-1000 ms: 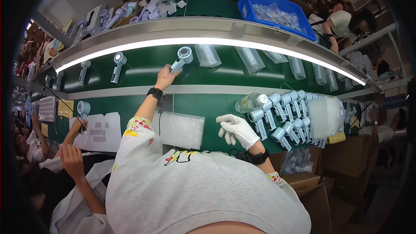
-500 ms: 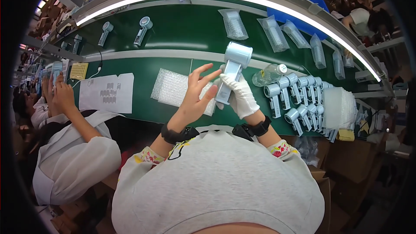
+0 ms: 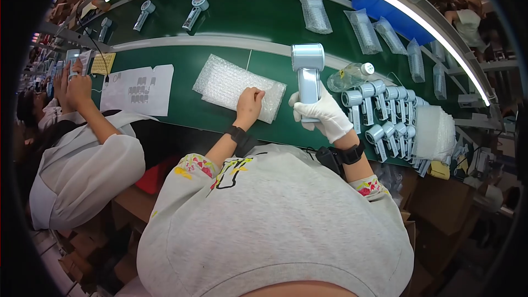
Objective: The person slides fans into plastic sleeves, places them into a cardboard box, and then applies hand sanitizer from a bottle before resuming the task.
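Your right hand (image 3: 325,114), in a white glove, holds the light-blue handheld device (image 3: 308,71). The grip is closed around the lower part of its handle; the cylindrical head points away from you, beyond the fingers. The device is located in front of you, right of the bubble-wrap bags (image 3: 220,77) and left of the clear bottle (image 3: 347,78) with its white cap.

Your left hand (image 3: 249,105) is bare and is positioned over the right part of the bubble-wrap bags. Its fingers are curled inward; whether this grip grasps the film cannot be told from this view. The bags lie flat and overlapping on the green bench (image 3: 184,99).

To the right of the bottle, similar light-blue devices (image 3: 375,133) stand in two rows. Beside them is a white stack of wrap (image 3: 434,129), with a yellow cloth (image 3: 439,170) near its lower edge.

Beyond the metal rail (image 3: 181,40), unwrapped devices (image 3: 196,11) lie at the left and bagged devices (image 3: 315,14) at the right. To your left, a printed sheet (image 3: 159,93) lies near a co-worker's hand (image 3: 80,88).
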`<state>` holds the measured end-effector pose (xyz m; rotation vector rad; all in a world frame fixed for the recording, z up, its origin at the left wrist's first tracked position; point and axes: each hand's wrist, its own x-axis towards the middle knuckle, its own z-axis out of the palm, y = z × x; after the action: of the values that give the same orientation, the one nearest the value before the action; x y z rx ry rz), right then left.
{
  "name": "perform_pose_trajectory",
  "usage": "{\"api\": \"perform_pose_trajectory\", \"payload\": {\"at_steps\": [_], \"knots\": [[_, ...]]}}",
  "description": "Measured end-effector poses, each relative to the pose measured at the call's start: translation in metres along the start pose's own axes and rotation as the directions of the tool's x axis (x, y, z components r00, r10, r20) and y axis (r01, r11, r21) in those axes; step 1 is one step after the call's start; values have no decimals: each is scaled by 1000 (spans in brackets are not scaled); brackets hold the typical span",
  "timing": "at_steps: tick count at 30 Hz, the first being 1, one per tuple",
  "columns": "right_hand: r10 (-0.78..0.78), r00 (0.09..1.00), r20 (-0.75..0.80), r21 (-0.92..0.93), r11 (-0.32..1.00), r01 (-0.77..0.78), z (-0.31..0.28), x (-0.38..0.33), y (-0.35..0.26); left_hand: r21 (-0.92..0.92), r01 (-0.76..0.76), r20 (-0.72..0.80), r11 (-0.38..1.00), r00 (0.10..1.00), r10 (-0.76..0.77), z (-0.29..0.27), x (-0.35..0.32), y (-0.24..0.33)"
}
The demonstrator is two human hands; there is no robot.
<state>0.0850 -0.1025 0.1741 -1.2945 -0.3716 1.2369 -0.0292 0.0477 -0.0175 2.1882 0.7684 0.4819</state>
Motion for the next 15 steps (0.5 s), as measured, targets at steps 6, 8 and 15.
{"api": "perform_pose_trajectory", "payload": {"at_steps": [6, 8, 15], "knots": [[-15, 999, 44, -129, 991, 21, -7, -1, 35, -169, 88, 37, 982, 996, -83, -11, 2, 6], [-5, 996, 84, 12, 1000, 4, -12, -3, 38, -159, 71, 29, 985, 997, -67, -14, 1, 11], [148, 982, 120, 271, 946, -176, -4, -3, 30, -83, 65, 17, 994, 998, -63, -16, 1, 3]]}}
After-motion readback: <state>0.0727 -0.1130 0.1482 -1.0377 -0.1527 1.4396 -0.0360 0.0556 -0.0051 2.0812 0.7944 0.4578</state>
